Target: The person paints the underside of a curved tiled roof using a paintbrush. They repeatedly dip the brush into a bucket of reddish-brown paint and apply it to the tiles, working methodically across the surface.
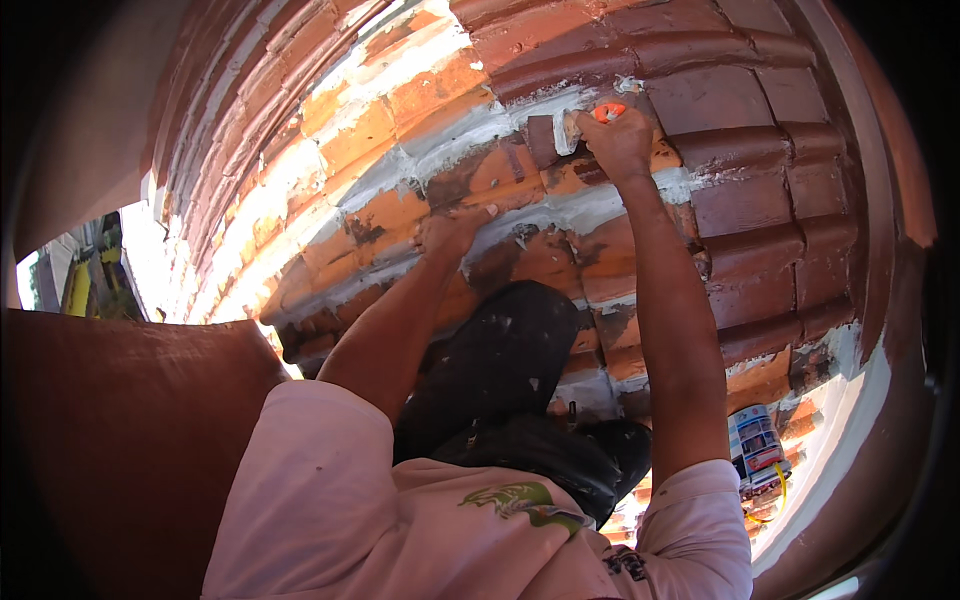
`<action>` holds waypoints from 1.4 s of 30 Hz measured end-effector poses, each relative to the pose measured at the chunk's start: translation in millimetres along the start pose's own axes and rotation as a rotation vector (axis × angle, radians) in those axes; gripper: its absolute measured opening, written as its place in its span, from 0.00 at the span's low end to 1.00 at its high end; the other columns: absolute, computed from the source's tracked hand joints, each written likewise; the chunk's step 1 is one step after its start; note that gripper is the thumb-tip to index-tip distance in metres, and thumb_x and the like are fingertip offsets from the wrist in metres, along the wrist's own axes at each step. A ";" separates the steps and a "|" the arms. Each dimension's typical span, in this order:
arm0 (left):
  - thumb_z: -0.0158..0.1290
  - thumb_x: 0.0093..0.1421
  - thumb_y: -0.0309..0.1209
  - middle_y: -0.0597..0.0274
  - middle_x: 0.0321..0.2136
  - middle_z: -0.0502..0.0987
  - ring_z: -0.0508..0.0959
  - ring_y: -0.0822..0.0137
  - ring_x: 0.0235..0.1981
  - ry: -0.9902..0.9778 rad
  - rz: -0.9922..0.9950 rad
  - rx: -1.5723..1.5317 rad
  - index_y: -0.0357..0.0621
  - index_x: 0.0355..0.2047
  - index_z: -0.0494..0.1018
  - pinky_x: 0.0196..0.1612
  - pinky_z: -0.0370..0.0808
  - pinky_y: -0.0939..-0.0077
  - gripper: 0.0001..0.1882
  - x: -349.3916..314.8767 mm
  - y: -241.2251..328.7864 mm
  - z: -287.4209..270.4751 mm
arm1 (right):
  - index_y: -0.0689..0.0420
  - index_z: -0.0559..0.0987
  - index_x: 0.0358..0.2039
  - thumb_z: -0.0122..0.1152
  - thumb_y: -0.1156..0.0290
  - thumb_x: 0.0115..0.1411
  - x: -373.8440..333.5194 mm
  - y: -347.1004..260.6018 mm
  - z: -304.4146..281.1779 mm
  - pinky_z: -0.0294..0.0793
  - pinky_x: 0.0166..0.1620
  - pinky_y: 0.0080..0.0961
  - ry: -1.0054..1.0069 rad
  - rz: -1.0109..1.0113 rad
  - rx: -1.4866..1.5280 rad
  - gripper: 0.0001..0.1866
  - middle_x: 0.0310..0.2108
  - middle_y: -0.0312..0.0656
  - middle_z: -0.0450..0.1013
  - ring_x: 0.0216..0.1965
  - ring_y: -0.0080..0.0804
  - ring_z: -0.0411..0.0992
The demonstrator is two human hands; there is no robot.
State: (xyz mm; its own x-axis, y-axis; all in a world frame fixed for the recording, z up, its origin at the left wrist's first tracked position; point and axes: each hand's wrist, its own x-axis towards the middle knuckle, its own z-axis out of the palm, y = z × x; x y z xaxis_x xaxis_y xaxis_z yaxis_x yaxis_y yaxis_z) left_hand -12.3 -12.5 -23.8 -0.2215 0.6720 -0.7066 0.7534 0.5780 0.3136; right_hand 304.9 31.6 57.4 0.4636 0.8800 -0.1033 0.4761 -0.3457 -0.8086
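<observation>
My right hand (618, 142) is closed around a paintbrush with an orange handle (608, 111). Its head (566, 132), coated in whitish-grey, meets the roof at a grey-smeared seam between tile rows. The fingers hide part of the brush. Lower and to the left, my left hand (450, 232) leans on a tile ridge, thumb stretched out and nothing seen in it. Bare orange clay tiles (520, 262) with dark stains lie under both hands. Bands of whitish-grey coating (590, 208) run along their seams.
Dark red-brown painted tiles (745, 205) cover the upper right. A printed paint can (757, 440) with a yellow handle stands at the lower right. My dark-trousered knee (510, 340) is bent on the tiles. A brown wall (130, 420) rises at the left.
</observation>
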 end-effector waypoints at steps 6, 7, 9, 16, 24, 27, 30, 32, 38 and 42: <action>0.76 0.47 0.66 0.40 0.56 0.82 0.82 0.49 0.58 0.041 0.003 0.028 0.35 0.56 0.84 0.60 0.77 0.56 0.49 1.6 0.9 4.5 | 0.61 0.86 0.34 0.81 0.68 0.57 12.4 -6.8 -49.2 0.79 0.31 0.32 0.025 0.008 0.379 0.12 0.28 0.41 0.83 0.24 0.30 0.77; 0.76 0.48 0.66 0.42 0.56 0.83 0.82 0.50 0.57 0.048 -0.004 0.036 0.37 0.55 0.85 0.59 0.78 0.56 0.48 1.7 0.9 5.1 | 0.61 0.87 0.35 0.81 0.71 0.58 9.9 -8.8 -49.2 0.79 0.31 0.29 -0.013 0.002 0.607 0.10 0.29 0.39 0.83 0.25 0.27 0.77; 0.76 0.48 0.65 0.44 0.55 0.85 0.84 0.52 0.56 0.062 -0.006 0.048 0.40 0.54 0.87 0.58 0.79 0.57 0.45 1.2 1.1 4.9 | 0.61 0.87 0.36 0.80 0.75 0.59 3.0 -11.9 -40.4 0.78 0.31 0.25 -0.154 0.132 0.777 0.09 0.30 0.37 0.82 0.27 0.23 0.77; 0.76 0.48 0.66 0.45 0.54 0.85 0.85 0.51 0.56 0.048 0.010 0.021 0.39 0.54 0.87 0.58 0.80 0.58 0.46 -3.0 3.0 0.5 | 0.58 0.87 0.38 0.80 0.73 0.58 -7.1 10.1 16.0 0.79 0.35 0.28 -0.315 0.000 0.350 0.10 0.32 0.35 0.81 0.32 0.22 0.76; 0.76 0.48 0.66 0.45 0.54 0.86 0.85 0.52 0.55 0.036 0.015 0.028 0.39 0.53 0.88 0.58 0.80 0.58 0.46 -1.0 1.1 3.0 | 0.57 0.88 0.40 0.77 0.70 0.60 13.9 6.5 -40.6 0.80 0.37 0.30 -0.343 -0.283 0.133 0.09 0.33 0.38 0.84 0.33 0.25 0.79; 0.77 0.48 0.66 0.45 0.53 0.86 0.85 0.52 0.55 0.035 0.015 0.027 0.38 0.53 0.88 0.58 0.80 0.58 0.46 -0.4 0.5 3.2 | 0.64 0.87 0.38 0.77 0.73 0.62 12.2 -13.2 -53.2 0.83 0.35 0.25 -0.280 -0.011 0.437 0.08 0.35 0.39 0.84 0.33 0.23 0.81; 0.77 0.47 0.66 0.44 0.53 0.86 0.85 0.52 0.55 0.040 0.015 0.024 0.38 0.53 0.88 0.57 0.80 0.58 0.46 0.7 0.1 1.9 | 0.69 0.86 0.35 0.78 0.73 0.62 9.1 -20.0 -34.9 0.84 0.30 0.23 -0.254 0.310 0.731 0.10 0.33 0.42 0.84 0.30 0.25 0.83; 0.77 0.47 0.66 0.44 0.53 0.86 0.85 0.52 0.55 0.049 0.015 0.029 0.38 0.53 0.88 0.57 0.80 0.59 0.46 1.2 -0.1 1.5 | 0.69 0.86 0.33 0.79 0.73 0.60 8.3 -15.3 -10.7 0.85 0.28 0.24 -0.240 0.393 0.720 0.12 0.31 0.44 0.84 0.28 0.28 0.84; 0.77 0.47 0.66 0.44 0.52 0.86 0.85 0.52 0.55 0.061 -0.030 0.064 0.38 0.52 0.88 0.57 0.80 0.59 0.46 3.4 -1.1 4.8 | 0.64 0.84 0.23 0.80 0.64 0.58 3.1 3.4 37.5 0.79 0.26 0.33 -0.089 0.030 0.087 0.17 0.22 0.42 0.81 0.20 0.27 0.77; 0.77 0.46 0.67 0.43 0.53 0.86 0.85 0.51 0.56 0.062 0.013 0.009 0.37 0.52 0.88 0.58 0.79 0.59 0.47 4.2 -1.8 4.0 | 0.61 0.80 0.21 0.77 0.59 0.58 -9.9 -4.3 39.1 0.79 0.32 0.39 0.014 -0.167 -0.072 0.19 0.20 0.48 0.77 0.21 0.36 0.75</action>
State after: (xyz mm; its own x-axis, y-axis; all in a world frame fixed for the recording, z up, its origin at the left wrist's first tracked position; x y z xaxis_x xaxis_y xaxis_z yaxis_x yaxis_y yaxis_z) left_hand -12.1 -12.5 -29.8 -0.2494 0.7074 -0.6613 0.7622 0.5646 0.3166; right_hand 269.0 37.0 39.3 0.3840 0.9226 0.0378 0.5991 -0.2178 -0.7705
